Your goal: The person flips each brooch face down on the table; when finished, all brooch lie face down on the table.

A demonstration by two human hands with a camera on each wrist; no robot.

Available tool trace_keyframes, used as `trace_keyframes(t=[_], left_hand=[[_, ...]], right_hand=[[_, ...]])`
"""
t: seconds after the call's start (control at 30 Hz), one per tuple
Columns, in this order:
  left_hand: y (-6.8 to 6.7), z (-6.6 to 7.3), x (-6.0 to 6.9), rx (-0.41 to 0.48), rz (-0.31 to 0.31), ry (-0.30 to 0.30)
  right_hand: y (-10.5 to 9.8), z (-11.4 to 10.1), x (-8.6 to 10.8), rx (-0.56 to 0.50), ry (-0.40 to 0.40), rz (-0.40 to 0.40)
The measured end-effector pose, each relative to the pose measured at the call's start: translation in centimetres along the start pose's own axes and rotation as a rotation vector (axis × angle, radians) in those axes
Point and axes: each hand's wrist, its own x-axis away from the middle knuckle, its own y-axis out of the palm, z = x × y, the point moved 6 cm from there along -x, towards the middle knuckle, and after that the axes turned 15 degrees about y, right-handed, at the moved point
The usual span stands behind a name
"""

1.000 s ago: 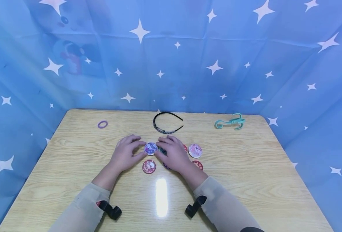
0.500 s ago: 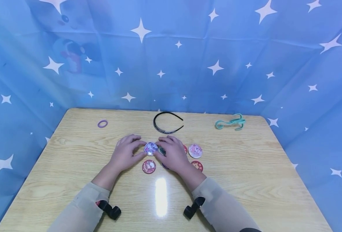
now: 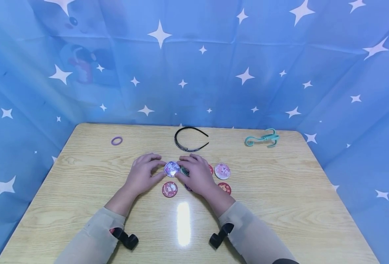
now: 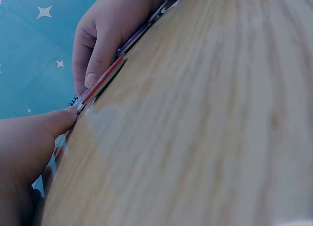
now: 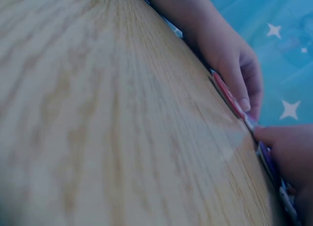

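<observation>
A round badge with a blue and purple picture [image 3: 172, 169] lies near the middle of the table in the head view. My left hand [image 3: 144, 174] holds its left edge between thumb and forefinger. On the opposite side, the thumb and forefinger of my right hand [image 3: 197, 175] hold the right edge. Under the right hand a dark green badge [image 3: 185, 171] and a purple badge [image 3: 188, 187] are partly hidden. Just below the held badge sits a red badge [image 3: 169, 189], seen edge-on in the left wrist view [image 4: 105, 79].
Right of the right hand lie a pink badge [image 3: 222, 171], a red badge [image 3: 224, 188] and a mostly covered red one [image 3: 210, 169]. Farther back are a purple ring [image 3: 116, 141], a black toothed headband [image 3: 181, 147] and a teal claw-shaped clip [image 3: 263, 138]. A starry blue curtain [image 3: 187, 62] surrounds the table.
The right hand has shifted very slightly left. Glare on the blue and purple badge has changed, and both hands stay at its edges.
</observation>
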Motion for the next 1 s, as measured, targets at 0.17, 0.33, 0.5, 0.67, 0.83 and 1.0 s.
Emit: trace_keyframes(t=[0.17,0.33,0.5,0.67,0.83,1.0], left_hand=[[-0.1,0.1,-0.08,0.008,0.021,0.013],[-0.19,0.13,-0.08,0.019,0.06,0.037],[-0.27,0.1,-0.02,0.043,0.086,0.04],[-0.38,0.18,-0.05,0.057,0.092,0.028],[-0.43,0.16,-0.09,0.072,0.092,0.022],[-0.37,0.1,-0.04,0.082,0.103,0.027]], right_hand=[[-0.2,-0.01,-0.03,-0.059,-0.013,0.014],[-0.35,-0.05,-0.03,-0.102,-0.002,0.018],[-0.64,-0.1,0.08,-0.205,0.02,0.019],[-0.83,-0.13,0.12,-0.248,0.021,0.029],[-0.79,-0.07,0.09,-0.261,0.023,0.035],[-0.73,0.03,0.04,-0.275,0.03,0.043]])
